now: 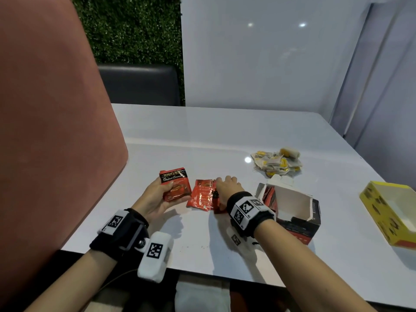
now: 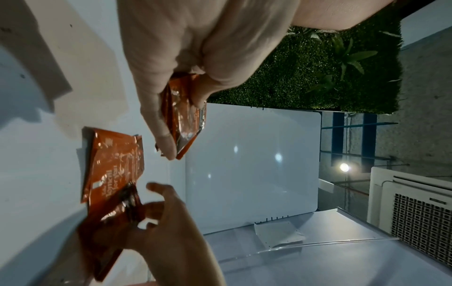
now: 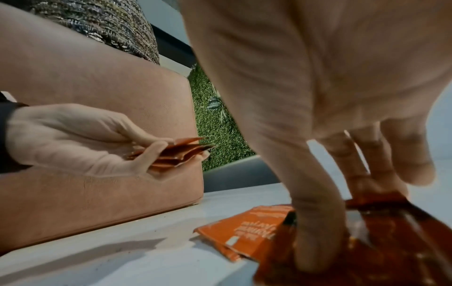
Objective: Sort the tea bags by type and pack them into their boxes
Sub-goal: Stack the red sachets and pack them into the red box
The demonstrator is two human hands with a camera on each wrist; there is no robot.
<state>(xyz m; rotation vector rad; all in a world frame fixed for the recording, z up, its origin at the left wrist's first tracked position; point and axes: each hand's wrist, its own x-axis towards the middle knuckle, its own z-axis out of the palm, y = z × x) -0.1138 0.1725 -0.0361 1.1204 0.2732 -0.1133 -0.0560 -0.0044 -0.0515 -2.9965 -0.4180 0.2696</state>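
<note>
White counter point(image 1: 202, 136) fills frame centre. Yellow box point(image 1: 390, 212) at right edge, open, inside bare white. Red-and-black box point(image 1: 299, 218) lower right of centre, top flaps open, red packets point(image 1: 269, 195) standing at its left wall, rest of inside white. Heap of yellow-tagged tea bags point(image 1: 278, 162) above it, loose on counter. Left hand point(image 1: 155, 197) left of centre, grip clamped on stack of red packets point(image 1: 175, 184). Right hand point(image 1: 227, 188), thumb and fingers pinching red packets on counter point(image 1: 201, 195).
</note>
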